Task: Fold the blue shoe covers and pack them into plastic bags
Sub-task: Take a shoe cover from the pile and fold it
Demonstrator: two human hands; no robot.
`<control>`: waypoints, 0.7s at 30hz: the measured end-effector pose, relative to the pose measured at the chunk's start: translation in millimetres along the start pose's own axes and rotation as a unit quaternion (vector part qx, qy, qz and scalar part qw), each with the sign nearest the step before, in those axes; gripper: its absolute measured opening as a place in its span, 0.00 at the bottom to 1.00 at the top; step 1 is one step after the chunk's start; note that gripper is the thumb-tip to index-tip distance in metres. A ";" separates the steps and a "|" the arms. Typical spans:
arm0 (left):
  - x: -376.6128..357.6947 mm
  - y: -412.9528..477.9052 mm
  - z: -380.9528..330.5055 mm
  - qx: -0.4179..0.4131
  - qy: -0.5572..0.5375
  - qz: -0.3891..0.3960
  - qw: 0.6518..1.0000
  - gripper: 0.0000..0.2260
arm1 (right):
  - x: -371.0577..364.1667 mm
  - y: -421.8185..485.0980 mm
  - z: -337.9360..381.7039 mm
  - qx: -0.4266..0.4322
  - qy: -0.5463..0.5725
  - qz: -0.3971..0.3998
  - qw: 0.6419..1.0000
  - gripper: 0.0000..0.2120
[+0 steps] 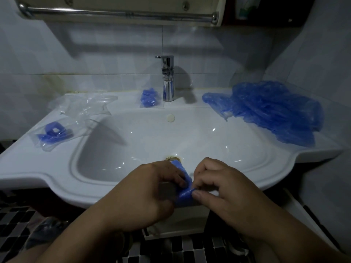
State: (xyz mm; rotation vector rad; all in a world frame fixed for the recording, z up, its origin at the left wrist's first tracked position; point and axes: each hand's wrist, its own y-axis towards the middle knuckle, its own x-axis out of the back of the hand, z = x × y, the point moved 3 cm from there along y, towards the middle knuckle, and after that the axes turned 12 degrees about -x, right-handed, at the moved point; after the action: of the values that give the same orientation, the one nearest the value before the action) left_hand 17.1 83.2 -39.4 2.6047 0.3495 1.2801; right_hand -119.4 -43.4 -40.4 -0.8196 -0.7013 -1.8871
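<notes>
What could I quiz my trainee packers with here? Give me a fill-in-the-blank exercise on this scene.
1. The left hand and right hand together hold one rolled ____ shoe cover above the front rim of the sink.
2. The loose pile of shoe covers lies to the ____ of the faucet.
3. ____ packed bags lie on the sink's ledge: the bag by the faucet and the bag at the far left.
4. The clear plastic bags at the back left hold ____.

Missing words: blue; right; Two; nothing.

The bare left hand and bare right hand are seen on uncovered forearms, the right thumbnail seemingly trimmed short.
</notes>
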 end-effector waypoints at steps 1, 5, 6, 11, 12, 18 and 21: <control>1.3 -0.3 -2.2 -0.005 -0.007 0.006 1.000 0.15 | -0.4 0.4 -0.4 -0.006 0.005 0.000 1.000 0.11; -0.4 3.2 -11.4 -0.011 -0.052 -0.020 0.998 0.05 | -2.5 1.6 -0.4 -0.034 0.023 -0.016 0.999 0.09; -2.4 4.4 -9.9 -0.004 -0.041 -0.037 0.998 0.05 | -2.9 2.1 -0.3 -0.041 0.026 -0.024 0.999 0.09; -9.1 7.5 -4.1 0.044 0.046 -0.084 0.994 0.05 | -5.8 3.4 -1.5 -0.074 0.003 -0.078 0.994 0.10; -9.7 7.5 -5.1 0.052 0.055 -0.091 0.993 0.07 | -6.0 3.3 -0.5 -0.077 -0.006 -0.090 0.993 0.10; -13.6 8.7 -9.9 0.064 0.067 -0.113 0.989 0.16 | -4.0 2.3 3.3 -0.045 0.002 -0.079 0.996 0.07; -13.9 9.9 -11.6 0.055 0.059 -0.113 0.990 0.18 | -3.6 0.7 1.2 -0.028 0.015 -0.027 0.999 0.05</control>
State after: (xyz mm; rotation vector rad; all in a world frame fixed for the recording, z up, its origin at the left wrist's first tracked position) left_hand 0.7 70.6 -39.9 2.4922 0.7317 1.3729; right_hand -117.2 -40.9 -42.3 -0.8123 -0.6607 -1.9718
